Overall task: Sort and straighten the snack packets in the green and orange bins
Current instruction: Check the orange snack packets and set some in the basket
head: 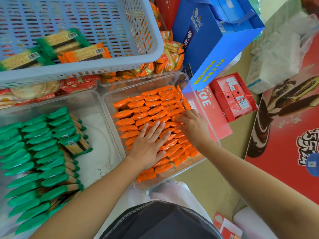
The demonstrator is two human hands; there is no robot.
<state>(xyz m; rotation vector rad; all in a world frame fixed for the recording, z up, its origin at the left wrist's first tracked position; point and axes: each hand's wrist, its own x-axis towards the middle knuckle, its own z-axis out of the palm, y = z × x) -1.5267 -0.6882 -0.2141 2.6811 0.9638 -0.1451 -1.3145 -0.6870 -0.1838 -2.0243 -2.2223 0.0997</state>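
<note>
A clear bin on the right holds several rows of orange snack packets standing on edge. My left hand lies flat with straight fingers pressed on the packets in the middle of that bin. My right hand reaches in at the bin's right side, its curled fingertips on the orange packets there; whether it pinches one is hard to tell. The clear bin on the left holds rows of green snack packets, with one green packet lying crooked on top.
A blue basket at the top holds green and orange cracker packets. Behind it are bins of red and yellow snacks. A blue gift bag, red boxes and a large red carton stand to the right.
</note>
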